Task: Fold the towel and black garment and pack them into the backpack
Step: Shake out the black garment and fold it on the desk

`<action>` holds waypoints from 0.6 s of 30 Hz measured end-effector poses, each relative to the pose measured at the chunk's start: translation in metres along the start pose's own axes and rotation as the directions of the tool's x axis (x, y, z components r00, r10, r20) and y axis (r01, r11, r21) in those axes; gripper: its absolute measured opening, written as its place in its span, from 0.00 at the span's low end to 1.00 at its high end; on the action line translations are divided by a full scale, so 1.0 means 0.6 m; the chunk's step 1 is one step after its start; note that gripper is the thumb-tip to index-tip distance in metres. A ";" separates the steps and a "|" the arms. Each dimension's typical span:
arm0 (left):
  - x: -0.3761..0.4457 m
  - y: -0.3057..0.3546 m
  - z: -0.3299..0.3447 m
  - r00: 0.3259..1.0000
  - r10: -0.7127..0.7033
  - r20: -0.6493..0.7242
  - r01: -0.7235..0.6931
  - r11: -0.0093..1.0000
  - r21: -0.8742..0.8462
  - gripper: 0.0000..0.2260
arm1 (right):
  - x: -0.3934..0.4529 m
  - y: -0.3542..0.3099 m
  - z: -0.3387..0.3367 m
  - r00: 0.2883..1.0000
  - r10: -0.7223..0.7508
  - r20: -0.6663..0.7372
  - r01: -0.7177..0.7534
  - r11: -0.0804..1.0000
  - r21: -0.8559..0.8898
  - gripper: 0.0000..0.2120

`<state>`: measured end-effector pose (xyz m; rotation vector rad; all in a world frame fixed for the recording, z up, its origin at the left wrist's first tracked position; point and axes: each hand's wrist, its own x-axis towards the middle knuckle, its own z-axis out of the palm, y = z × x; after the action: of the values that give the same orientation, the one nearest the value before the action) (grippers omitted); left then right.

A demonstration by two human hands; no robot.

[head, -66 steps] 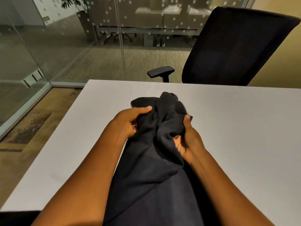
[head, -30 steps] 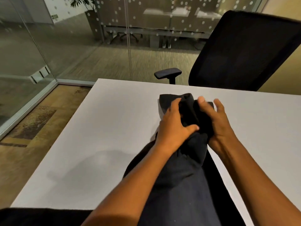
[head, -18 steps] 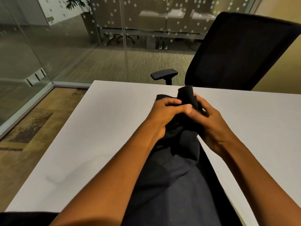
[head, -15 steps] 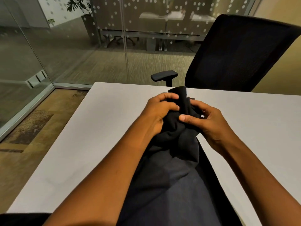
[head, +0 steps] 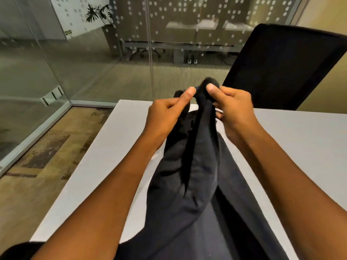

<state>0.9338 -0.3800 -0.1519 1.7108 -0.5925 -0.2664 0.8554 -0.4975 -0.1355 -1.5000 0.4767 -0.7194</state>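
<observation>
Both the left hand (head: 165, 113) and right hand (head: 232, 107) pinch the black garment (head: 195, 169) by one bunched tip toward twelve o'clock above the table (head: 300, 139), so, seemingly twisted, it may fold crooked or slip.

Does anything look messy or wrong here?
Nothing is spilled or broken. The black garment is bunched and twisted, not folded yet: the left hand and right hand pinch its top end above the white table. No towel or backpack is in view.
</observation>
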 end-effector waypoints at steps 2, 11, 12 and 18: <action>0.006 0.003 -0.010 0.996 -0.004 0.087 0.016 0.991 -0.131 0.33 | 0.006 -0.022 0.038 0.984 0.043 0.176 -0.061 0.993 0.098 0.09; 0.053 -0.020 -0.118 0.910 -0.286 -0.299 0.138 0.891 -0.433 0.08 | 0.073 0.096 -0.015 0.987 0.060 -0.149 -0.122 0.882 -0.455 0.08; 0.056 -0.031 -0.124 0.906 -0.319 -0.276 0.161 0.867 -0.472 0.07 | 0.072 0.128 -0.028 0.982 0.102 -0.160 -0.173 0.822 -0.542 0.09; 0.088 -0.104 -0.156 0.878 -0.455 -0.148 0.244 0.691 -0.681 0.18 | 0.070 0.198 -0.020 0.997 0.047 -0.054 -0.072 0.599 -0.797 0.08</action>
<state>1.0382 -0.3206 -0.1830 1.1266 0.0933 -0.4162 0.8930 -0.5435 -0.2470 -2.3128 0.9578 -0.4709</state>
